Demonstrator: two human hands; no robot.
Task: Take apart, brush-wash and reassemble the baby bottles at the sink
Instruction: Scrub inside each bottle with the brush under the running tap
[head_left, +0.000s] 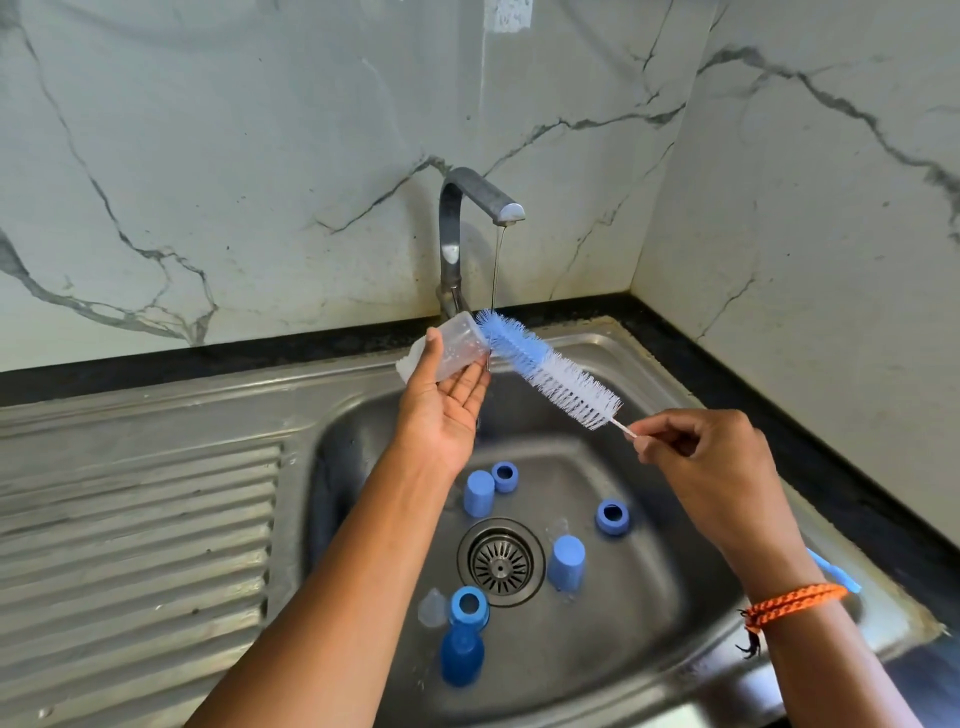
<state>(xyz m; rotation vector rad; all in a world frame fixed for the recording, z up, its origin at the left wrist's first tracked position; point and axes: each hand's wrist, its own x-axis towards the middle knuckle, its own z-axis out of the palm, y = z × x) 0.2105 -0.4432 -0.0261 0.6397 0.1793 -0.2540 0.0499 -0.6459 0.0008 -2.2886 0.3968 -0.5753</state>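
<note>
Left hand (441, 400): palm up, fingers nearly straight under the clear bottle body (452, 348), the thumb laid over its upper side; the bottle lies in the hand more than it is gripped.
Clear bottle body: tilted, mouth towards the right, just past the left fingertips; wet plastic on an open palm could slide off into the sink (675, 649) if the brush pushes hard.
Bottle brush (545, 369): blue tip at the bottle's mouth, white bristles trailing down to the right; whether the tip is inside the neck I cannot tell.
Water stream (496, 270): a thin thread from the tap (480, 200), landing near the brush tip just beyond the left fingertips; it may miss the bottle's mouth and rinse little.
Right hand (701, 462): fingers curled and pinching the thin wire handle at its very end; so far from the bristles, the wire may flex or twist, and bristles may flick water.
Loose parts: blue caps (478, 493) and blue rings (612, 516) lie below both hands around the drain (500, 561); a dropped bottle would land among them.
Small clear piece (432, 607): beside the drain, below the left forearm; hard to spot, easily missed at reassembly.
</note>
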